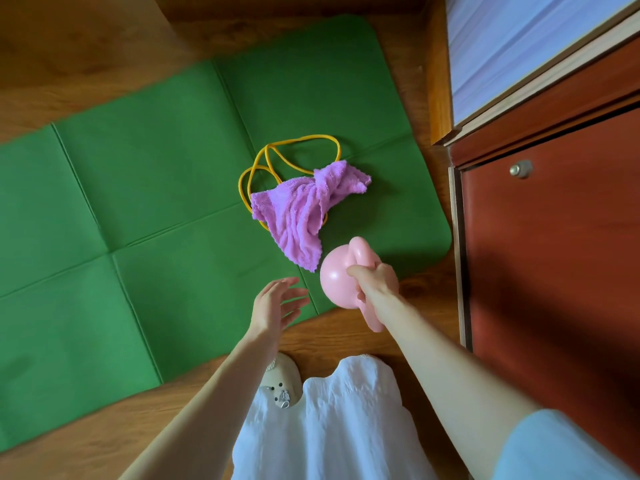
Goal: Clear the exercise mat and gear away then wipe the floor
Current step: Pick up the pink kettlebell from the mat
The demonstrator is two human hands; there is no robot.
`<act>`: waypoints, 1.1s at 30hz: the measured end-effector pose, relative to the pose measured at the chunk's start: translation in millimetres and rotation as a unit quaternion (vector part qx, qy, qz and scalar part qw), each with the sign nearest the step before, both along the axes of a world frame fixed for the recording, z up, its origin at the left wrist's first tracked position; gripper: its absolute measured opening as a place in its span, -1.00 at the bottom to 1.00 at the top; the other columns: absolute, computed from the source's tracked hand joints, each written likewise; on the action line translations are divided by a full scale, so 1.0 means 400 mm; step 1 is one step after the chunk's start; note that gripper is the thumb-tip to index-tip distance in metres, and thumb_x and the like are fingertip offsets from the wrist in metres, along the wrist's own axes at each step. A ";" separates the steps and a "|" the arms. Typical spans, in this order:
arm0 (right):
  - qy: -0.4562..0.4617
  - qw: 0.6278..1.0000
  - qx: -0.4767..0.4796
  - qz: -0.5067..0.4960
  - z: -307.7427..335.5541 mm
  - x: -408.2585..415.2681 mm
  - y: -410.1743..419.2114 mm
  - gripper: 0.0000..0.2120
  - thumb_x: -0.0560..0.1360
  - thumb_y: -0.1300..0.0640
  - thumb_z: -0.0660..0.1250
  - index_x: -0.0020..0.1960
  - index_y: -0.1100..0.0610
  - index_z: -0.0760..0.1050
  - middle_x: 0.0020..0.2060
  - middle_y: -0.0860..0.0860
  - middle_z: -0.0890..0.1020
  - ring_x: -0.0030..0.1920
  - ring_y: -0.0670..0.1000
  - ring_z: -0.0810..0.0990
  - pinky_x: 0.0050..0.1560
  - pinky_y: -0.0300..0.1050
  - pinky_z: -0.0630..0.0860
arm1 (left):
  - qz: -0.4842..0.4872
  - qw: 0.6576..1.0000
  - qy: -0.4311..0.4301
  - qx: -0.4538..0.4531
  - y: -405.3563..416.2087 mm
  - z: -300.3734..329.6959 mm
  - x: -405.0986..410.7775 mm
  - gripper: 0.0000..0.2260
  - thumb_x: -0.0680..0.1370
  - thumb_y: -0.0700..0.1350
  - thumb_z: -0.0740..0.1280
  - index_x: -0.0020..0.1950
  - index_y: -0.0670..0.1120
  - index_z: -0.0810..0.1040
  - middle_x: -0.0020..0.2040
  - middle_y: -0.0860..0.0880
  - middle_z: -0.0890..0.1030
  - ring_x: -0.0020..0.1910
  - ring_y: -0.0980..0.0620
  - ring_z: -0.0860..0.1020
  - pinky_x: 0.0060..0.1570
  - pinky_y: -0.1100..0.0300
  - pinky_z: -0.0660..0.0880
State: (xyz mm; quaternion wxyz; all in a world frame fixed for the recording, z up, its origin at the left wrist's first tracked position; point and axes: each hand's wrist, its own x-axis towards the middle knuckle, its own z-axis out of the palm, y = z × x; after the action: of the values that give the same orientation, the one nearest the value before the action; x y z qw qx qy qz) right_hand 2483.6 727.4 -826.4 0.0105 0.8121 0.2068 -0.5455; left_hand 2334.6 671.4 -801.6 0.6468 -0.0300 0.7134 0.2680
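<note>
A green folding exercise mat [145,188] lies flat on the wooden floor. On its right part a crumpled purple cloth [298,213] rests over a yellow resistance band [277,157]. My right hand [375,280] is closed around the handle of a pink kettlebell [336,278], held above the mat's near right corner. My left hand [277,304] hovers beside it over the mat's near edge, fingers spread and empty.
A red-brown cabinet [554,237] with a metal knob [520,169] stands at the right. A wooden furniture edge [277,15] sits beyond the mat's far side. My white skirt [332,427] and a beige slipper [280,379] are at the bottom.
</note>
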 end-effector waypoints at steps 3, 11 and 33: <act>-0.018 1.000 -0.005 -0.002 0.056 0.003 -0.030 -0.62 0.42 0.10 0.33 0.17 0.28 0.47 -0.41 0.07 0.49 -0.46 -0.01 0.45 -0.49 -0.26 0.27 | 0.000 1.000 0.004 -0.013 -0.035 0.047 0.013 -0.82 0.60 -0.17 0.14 -0.05 -0.07 0.54 -0.13 -0.06 0.62 -0.16 0.01 0.59 -0.11 0.19 0.44; -0.021 1.000 0.015 0.016 0.256 0.006 -0.107 -0.51 0.31 0.09 0.35 0.18 0.30 0.50 -0.22 0.13 0.52 -0.19 0.11 0.51 -0.71 -0.37 0.21 | -0.048 0.998 -0.001 0.041 -0.070 0.245 0.041 -0.83 0.60 -0.27 0.13 0.02 -0.15 0.51 -0.22 -0.04 0.60 -0.22 0.03 0.57 -0.12 0.22 0.43; 0.108 0.945 0.295 0.094 1.091 -0.115 -0.171 -0.71 0.42 0.10 0.40 -0.40 0.04 0.37 -0.71 -0.15 0.40 -0.50 -0.05 0.41 -0.34 -0.19 0.41 | 0.122 0.962 -0.010 0.243 -0.251 0.938 -0.110 -0.77 0.61 -0.26 0.09 -0.03 -0.08 0.52 -0.28 0.08 0.65 -0.28 0.16 0.62 -0.12 0.24 0.45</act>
State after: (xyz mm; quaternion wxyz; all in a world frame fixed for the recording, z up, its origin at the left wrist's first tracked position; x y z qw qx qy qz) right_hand 2437.5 659.0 -389.8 -0.2009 0.6921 0.4337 -0.5409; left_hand 2290.4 570.9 -426.6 0.6045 0.0386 0.6112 0.5095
